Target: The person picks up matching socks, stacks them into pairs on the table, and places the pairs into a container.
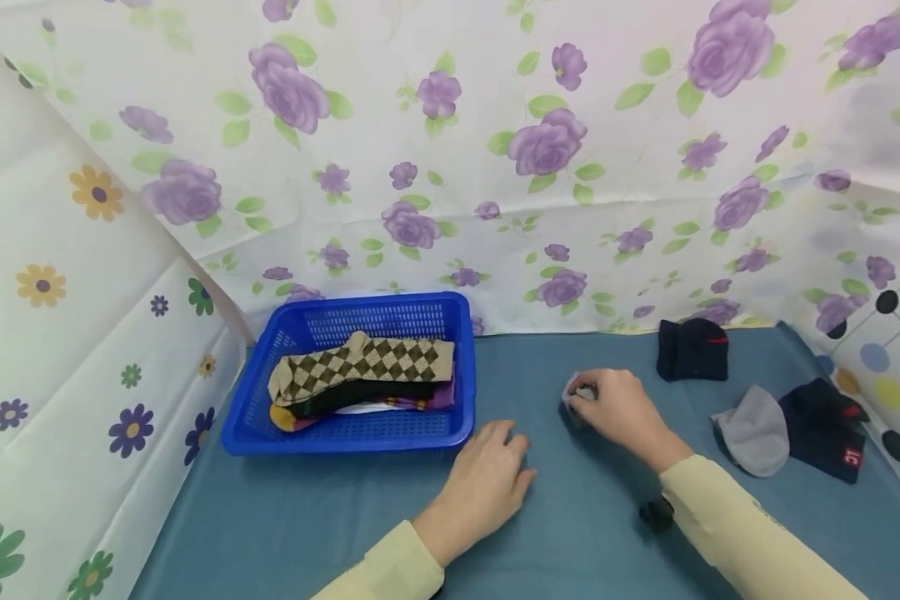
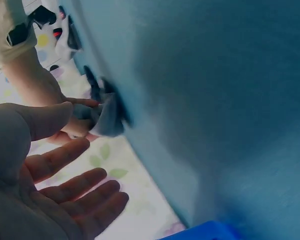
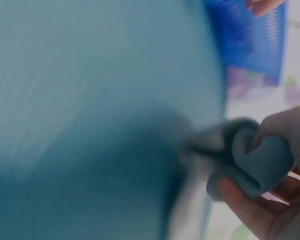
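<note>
My right hand (image 1: 621, 412) pinches a bunched grey sock (image 1: 570, 393) just above the blue tabletop, to the right of the basket. In the right wrist view the grey sock (image 3: 267, 162) is folded over itself between thumb and fingers. My left hand (image 1: 483, 479) hovers by the basket's near right corner, palm down and holding nothing; the left wrist view has its fingers (image 2: 85, 192) loosely spread. Inside the blue basket (image 1: 345, 443) lies a tan and brown argyle sock (image 1: 375, 360) over a dark sock (image 1: 360, 395) and other coloured ones.
At the far right rests a folded navy sock (image 1: 693, 350) with a red mark. Nearer, a grey sock (image 1: 753, 432) lies against another navy sock (image 1: 825, 429). Flowered sheets (image 1: 487, 250) hang behind and at both sides of the blue tabletop (image 1: 330, 517).
</note>
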Demonstrator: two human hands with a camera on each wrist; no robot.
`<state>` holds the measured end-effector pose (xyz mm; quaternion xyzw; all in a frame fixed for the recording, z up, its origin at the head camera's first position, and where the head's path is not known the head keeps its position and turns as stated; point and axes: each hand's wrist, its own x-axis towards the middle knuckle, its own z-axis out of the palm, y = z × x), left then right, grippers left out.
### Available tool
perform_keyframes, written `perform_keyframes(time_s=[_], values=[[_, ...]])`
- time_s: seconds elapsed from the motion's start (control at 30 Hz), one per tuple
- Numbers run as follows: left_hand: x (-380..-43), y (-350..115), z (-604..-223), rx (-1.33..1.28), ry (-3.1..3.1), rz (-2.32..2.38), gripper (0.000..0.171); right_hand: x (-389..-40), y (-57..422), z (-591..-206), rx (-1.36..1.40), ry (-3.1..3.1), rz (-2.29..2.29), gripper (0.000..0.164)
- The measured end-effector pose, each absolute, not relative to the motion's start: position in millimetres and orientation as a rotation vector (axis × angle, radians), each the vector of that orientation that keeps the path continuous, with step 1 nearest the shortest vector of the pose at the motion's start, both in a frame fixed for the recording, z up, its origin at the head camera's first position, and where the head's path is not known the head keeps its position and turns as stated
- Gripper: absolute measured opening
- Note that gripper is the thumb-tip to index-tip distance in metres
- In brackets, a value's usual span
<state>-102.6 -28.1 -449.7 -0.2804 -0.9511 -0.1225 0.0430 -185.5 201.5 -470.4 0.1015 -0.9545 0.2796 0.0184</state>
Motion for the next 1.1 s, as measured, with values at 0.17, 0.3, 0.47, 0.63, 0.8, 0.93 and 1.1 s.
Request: perform_keyframes(time_s=[0.17, 0.3, 0.47, 0.63, 0.8, 0.93, 1.1], values=[[-102.9, -26.1, -426.0, -0.844, -2.757, -0.610, 0.029, -170.2, 194.1, -435.2, 0.445, -2.853, 1.125, 0.008], [-106.9, -22.2, -410.1, -0.784, -2.664, -0.791, 0.042, -159.9, 187.3, -408.2, 0.545, -2.795, 1.286, 0.013], [-111.9, -15.6, -400.7, -0.758, -2.713, -0.971, 0.063, -147.7, 176.8, -390.9, 0.626, -2.795, 1.420, 0.016], [-117.8, -14.3, -401.7, -0.759, -2.729, -0.988, 0.056, -143.8, 164.2, -391.7, 0.643, -2.888, 1.476, 0.019], [-123.7, -20.5, -399.3, -0.692, -2.751, -1.002, 0.051, -145.9, 166.4, -390.5, 0.719, -2.926, 1.645, 0.056], [-127.8, -24.7, -392.7, -0.700, -2.773, -1.053, 0.048, -147.3, 172.2, -386.6, 0.797, -2.871, 1.688, 0.067], [-129.5, -26.4, -387.5, -0.717, -2.775, -1.078, 0.042, -148.0, 172.0, -387.4, 0.803, -2.839, 1.501, 0.043]])
